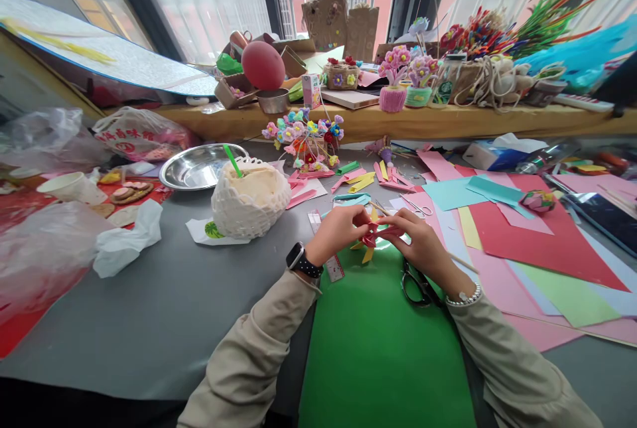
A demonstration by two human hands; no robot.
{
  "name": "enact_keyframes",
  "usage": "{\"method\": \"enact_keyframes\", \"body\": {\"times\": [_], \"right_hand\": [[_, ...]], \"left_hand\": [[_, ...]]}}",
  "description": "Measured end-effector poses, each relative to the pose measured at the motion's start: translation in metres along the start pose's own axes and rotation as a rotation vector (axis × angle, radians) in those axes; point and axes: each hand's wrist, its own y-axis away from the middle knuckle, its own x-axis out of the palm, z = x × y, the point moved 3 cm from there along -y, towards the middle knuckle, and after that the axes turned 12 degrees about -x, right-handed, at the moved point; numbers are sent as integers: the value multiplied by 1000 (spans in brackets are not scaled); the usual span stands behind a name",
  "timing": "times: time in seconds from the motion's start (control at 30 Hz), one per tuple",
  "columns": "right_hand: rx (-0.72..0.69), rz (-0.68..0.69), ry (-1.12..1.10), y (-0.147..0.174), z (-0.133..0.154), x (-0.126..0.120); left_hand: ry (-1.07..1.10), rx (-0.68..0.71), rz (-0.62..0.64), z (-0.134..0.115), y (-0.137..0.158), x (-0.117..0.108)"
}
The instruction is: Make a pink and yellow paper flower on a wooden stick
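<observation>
My left hand (337, 230), with a watch on its wrist, pinches a red and yellow folded-paper piece (369, 239) above the far end of a green mat (388, 348). On the other side, my right hand (422, 242) has its fingertips closed on the red part of the same piece. Yellow strips stick out from it, and my fingers partly cover its middle. Black-handled scissors (414, 287) lie just below my right hand. A ruler (335, 270) rests by the mat's left edge. Small scissors (422, 208) lie beyond my hands.
Pink and yellow paper strips (362, 182) lie ahead. Coloured paper sheets (537, 235) overlap on the right. To the left stand a coconut (251, 199) in a foam net with a green straw, a metal bowl (192, 172) and plastic bags (47, 242). Crafts crowd the wooden ledge (213, 124).
</observation>
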Motion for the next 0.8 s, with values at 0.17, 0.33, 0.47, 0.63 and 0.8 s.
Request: {"method": "enact_keyframes", "body": {"times": [0.17, 0.33, 0.47, 0.63, 0.8], "right_hand": [[4, 1, 9, 1, 0, 1], [-1, -6, 2, -1, 3, -1], [-23, 6, 14, -2, 5, 0], [-49, 7, 37, -1, 4, 3], [23, -40, -15, -1, 5, 2]], "left_hand": [[-185, -1, -58, -8, 3, -1], [-203, 52, -24, -11, 4, -2], [-217, 96, 18, -13, 4, -2], [-347, 138, -18, -15, 5, -4], [-266, 138, 4, -11, 4, -6]]}}
